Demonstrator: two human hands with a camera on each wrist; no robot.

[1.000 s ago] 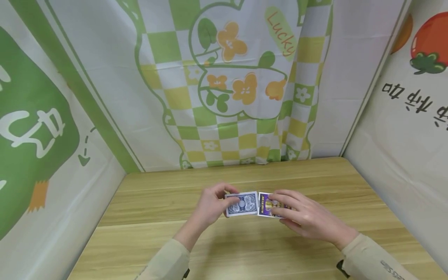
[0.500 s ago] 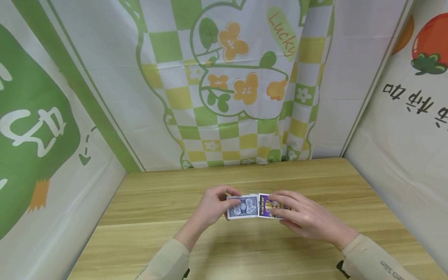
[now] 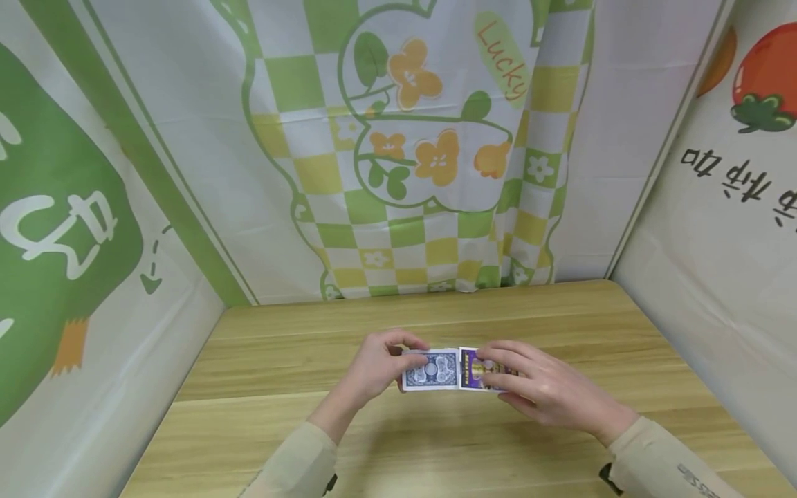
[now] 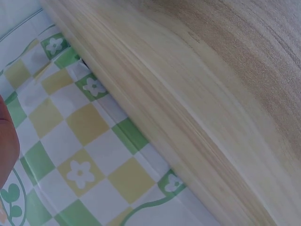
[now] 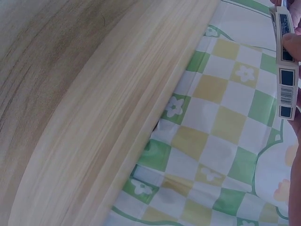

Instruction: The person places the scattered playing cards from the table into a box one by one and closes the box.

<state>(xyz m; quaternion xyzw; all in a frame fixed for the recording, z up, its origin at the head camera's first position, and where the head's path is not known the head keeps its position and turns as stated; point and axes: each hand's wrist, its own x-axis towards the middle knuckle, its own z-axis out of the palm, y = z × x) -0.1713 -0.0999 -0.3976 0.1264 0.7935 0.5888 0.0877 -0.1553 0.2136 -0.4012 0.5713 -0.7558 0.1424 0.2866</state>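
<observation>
In the head view my left hand (image 3: 369,366) pinches a deck of playing cards (image 3: 441,371), thumb on top of the blue-and-white patterned back. My right hand (image 3: 551,387) grips a purple card box (image 3: 471,369) with a white edge, its fingers lying across the printed face. The deck's right end meets the box's left end, almost in line; whether any card is inside the box cannot be told. The right wrist view catches the narrow side of the card box (image 5: 286,92), with a barcode. Only a bit of the left hand (image 4: 6,146) shows in the left wrist view.
Both hands are above a wood-grain table (image 3: 280,429). A checked green, yellow and white curtain (image 3: 398,228) hangs behind its far edge. Printed cloth walls, green-patterned on the left (image 3: 68,228) and tomato-printed on the right (image 3: 703,263), stand at the sides.
The deck has turned slightly and dropped a little, now lying straighter against the box end. The box has shifted very slightly down. Both hands keep their grips and barely move.
</observation>
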